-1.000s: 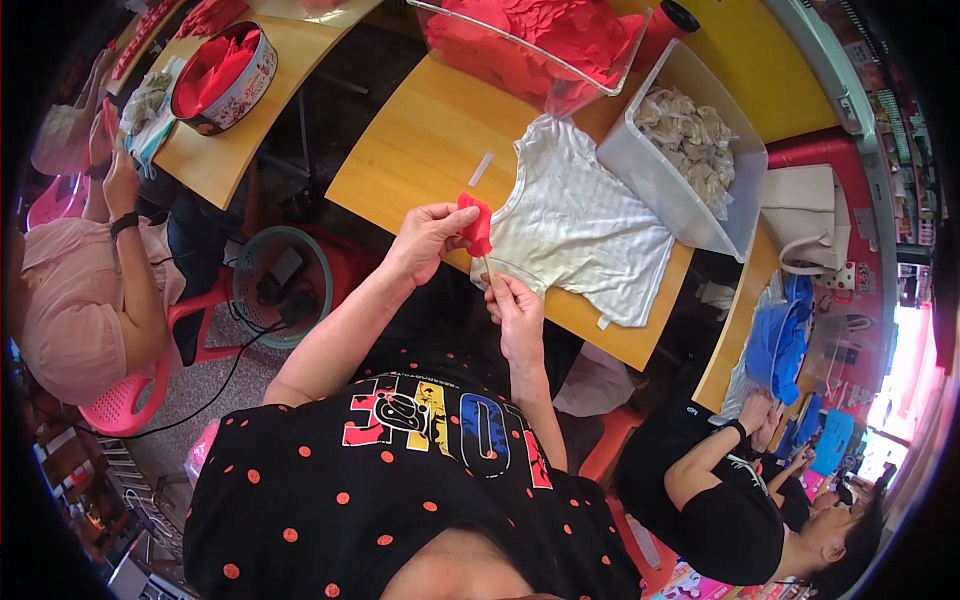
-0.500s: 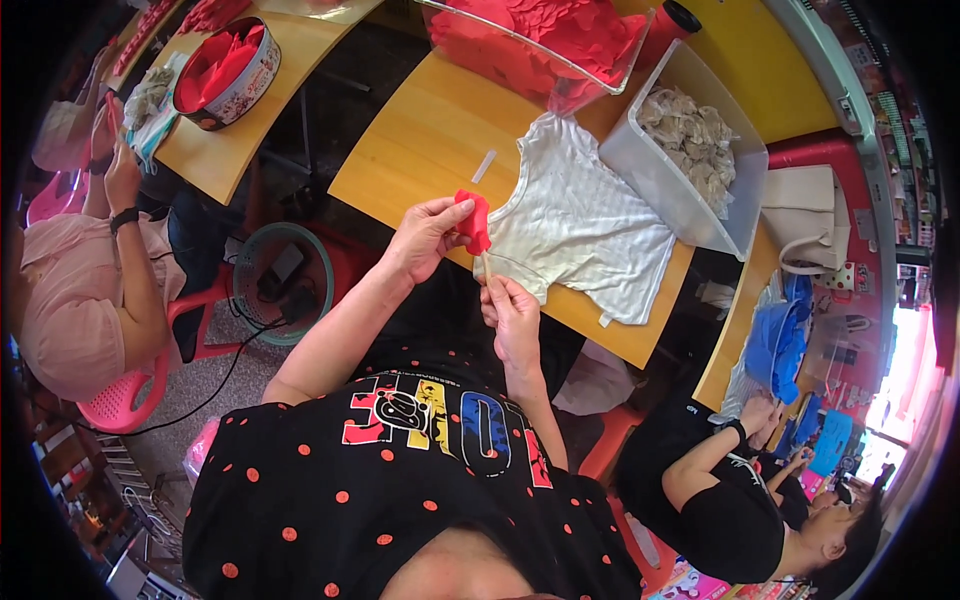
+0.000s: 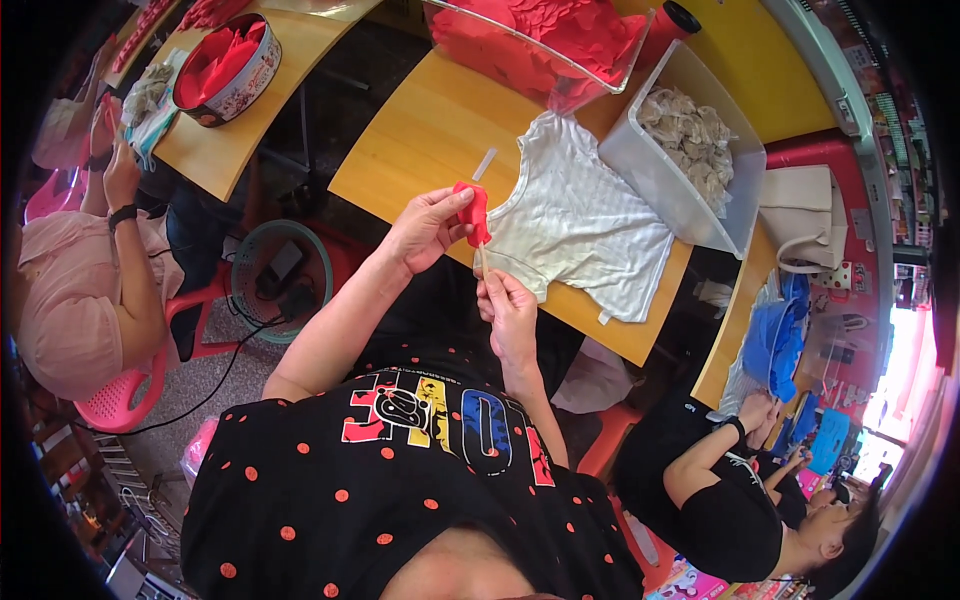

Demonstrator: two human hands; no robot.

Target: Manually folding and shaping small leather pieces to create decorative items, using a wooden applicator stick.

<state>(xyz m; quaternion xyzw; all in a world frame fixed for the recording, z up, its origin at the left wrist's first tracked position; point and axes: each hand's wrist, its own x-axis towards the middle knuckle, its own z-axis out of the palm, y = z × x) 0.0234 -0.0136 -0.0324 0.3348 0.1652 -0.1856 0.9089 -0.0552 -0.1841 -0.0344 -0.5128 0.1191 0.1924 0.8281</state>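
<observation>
My left hand [image 3: 430, 230] pinches a small piece of red, petal-like material [image 3: 474, 215] between thumb and fingers. From its lower end comes a thin, pale stick [image 3: 484, 262]. Lower down, the fingers of my right hand [image 3: 511, 315] are closed on that stick. Both hands are held over the near edge of the wooden table [image 3: 415, 130]. Just right of them a wrinkled white shirt [image 3: 590, 220] lies spread on the tabletop. Beyond the red piece lies a short whitish strip [image 3: 484, 164].
At the far side stand a clear bin of red pieces [image 3: 545, 45] and a translucent bin [image 3: 640, 150] of crumpled beige pieces [image 3: 685, 135]. Co-workers sit on both sides. A round tin [image 3: 250, 85] holds red pieces on the left table. A green basket [image 3: 325, 265] is left of my arm.
The red piece has tilted slightly and moved a little left in my left hand. More of the stick shows between my two hands.
</observation>
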